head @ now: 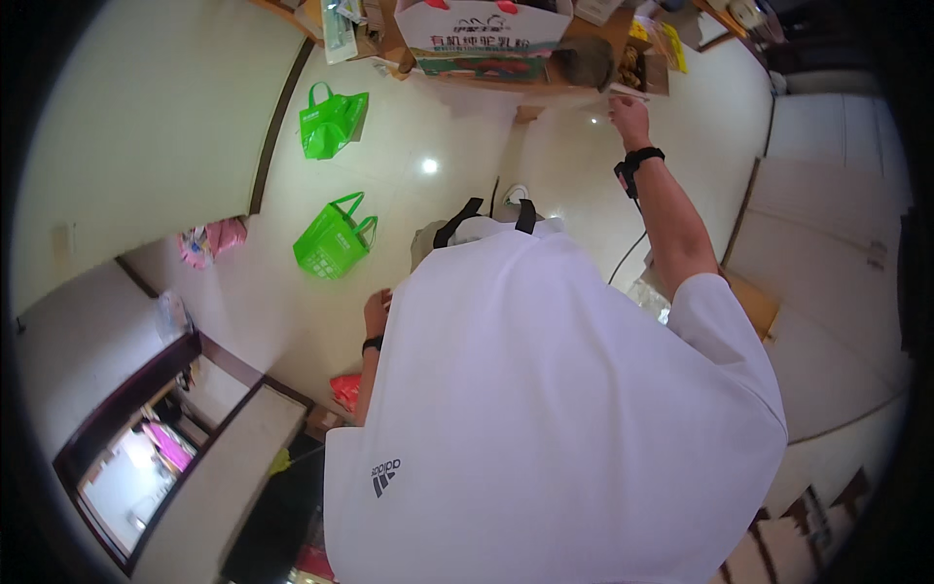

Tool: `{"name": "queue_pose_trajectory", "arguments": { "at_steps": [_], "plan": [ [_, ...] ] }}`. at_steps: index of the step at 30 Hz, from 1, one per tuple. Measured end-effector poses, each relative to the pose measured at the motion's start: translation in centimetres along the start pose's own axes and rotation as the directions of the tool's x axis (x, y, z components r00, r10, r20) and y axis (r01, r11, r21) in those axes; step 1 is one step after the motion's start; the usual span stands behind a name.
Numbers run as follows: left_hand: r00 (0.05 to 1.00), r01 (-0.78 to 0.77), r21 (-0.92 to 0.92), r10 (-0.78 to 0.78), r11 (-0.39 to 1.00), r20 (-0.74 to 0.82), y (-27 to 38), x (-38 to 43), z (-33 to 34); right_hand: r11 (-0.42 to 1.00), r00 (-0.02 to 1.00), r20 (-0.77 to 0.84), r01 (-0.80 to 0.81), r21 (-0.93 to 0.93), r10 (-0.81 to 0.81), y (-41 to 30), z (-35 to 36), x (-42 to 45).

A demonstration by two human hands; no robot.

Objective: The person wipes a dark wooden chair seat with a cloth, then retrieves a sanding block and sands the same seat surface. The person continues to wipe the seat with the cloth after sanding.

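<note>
My right hand (629, 117) reaches forward to the edge of a wooden table (503, 85), its fingers closed on a thin, pale, flat object (629, 92). Just beyond that object stands an open cardboard box (657, 79) with brown items inside. A rounded, dark, translucent container (587, 62) is left of the box. Next to it, a white printed carrier box (481, 33) with red handles bears writing. My left hand (377, 308) hangs low beside my white T-shirt, which partly hides its fingers. Whether it holds anything cannot be made out.
Two green bags (332, 124) (336, 241) stand on the pale tiled floor (430, 124) to the left. A black cable (629, 255) runs down from my right wrist device. A pink bag (215, 241) lies by the wall. Through a doorway (139, 467), a person in pink is visible.
</note>
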State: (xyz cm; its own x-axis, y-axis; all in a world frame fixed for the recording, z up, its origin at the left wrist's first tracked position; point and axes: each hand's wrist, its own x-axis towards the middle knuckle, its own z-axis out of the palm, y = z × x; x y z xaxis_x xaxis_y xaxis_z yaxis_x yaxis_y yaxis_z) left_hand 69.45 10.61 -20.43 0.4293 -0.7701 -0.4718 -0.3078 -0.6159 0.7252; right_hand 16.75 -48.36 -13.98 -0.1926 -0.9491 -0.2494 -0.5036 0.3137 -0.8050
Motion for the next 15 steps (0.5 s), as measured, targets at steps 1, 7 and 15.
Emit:
{"name": "queue_pose_trajectory", "arguments": {
  "at_steps": [1, 7, 15],
  "plan": [
    [0.999, -0.022, 0.111, 0.019, 0.994, 0.029, -1.3, -2.3, 0.0, 1.000, 1.000, -0.017, -0.005, -0.021, 0.005, 0.6, 0.3, 2.8],
    [0.938, 0.304, 0.213, -0.330, 0.929, 0.102, -1.4, -12.6, 2.0, 0.980, 0.990, 0.046, -0.124, -0.154, 0.133, 1.6, 2.7, 11.2],
    [0.814, 0.511, 0.148, -0.532, 0.847, 0.234, -0.5, -6.3, 0.4, 0.900, 0.985, -0.093, -0.095, 0.426, 0.148, -5.7, 2.9, 7.7]
  ]
}}
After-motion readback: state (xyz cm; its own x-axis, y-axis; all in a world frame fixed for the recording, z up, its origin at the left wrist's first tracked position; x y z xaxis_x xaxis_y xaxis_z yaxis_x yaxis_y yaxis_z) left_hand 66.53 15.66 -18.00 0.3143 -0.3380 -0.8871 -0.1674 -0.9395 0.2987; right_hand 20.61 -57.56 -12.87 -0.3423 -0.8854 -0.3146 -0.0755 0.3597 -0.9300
